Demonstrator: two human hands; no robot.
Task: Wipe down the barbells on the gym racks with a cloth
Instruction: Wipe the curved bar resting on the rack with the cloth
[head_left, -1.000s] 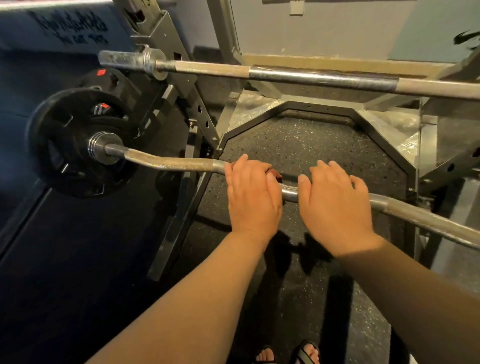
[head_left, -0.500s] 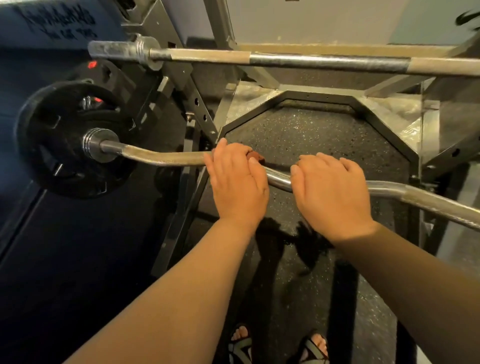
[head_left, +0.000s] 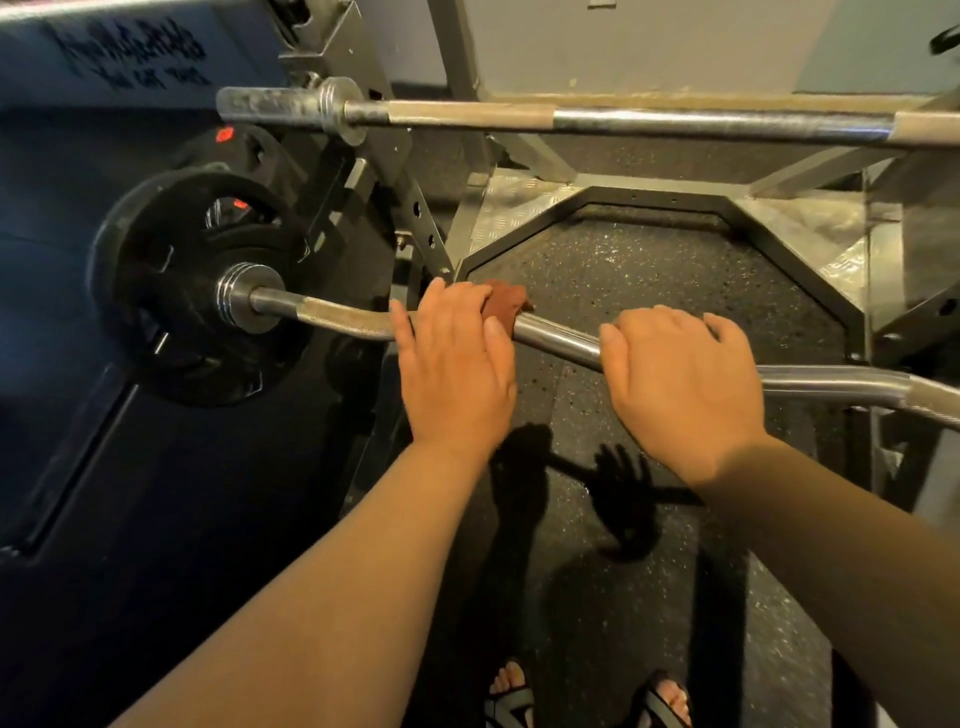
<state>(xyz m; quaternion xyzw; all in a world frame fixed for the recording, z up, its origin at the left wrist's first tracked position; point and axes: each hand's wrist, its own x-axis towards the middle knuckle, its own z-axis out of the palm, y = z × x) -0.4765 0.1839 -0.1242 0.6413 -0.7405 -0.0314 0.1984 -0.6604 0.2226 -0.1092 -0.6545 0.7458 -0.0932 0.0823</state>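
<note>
Head view: the left hand (head_left: 457, 374) is sitting nearer the weight plate (head_left: 192, 291), at nine o'clock, than a second ago. Its fingers are curling over the rust-brown cloth (head_left: 504, 306) on the curved barbell (head_left: 556, 338). The right hand (head_left: 680, 379) is gripping the bar toward three o'clock. A straight barbell (head_left: 675, 122) is lying across at twelve.

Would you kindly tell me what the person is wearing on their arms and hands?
Nothing shows: the left hand and right hand are bare, without gloves, rings or a watch, and no sleeves are in view.
</note>
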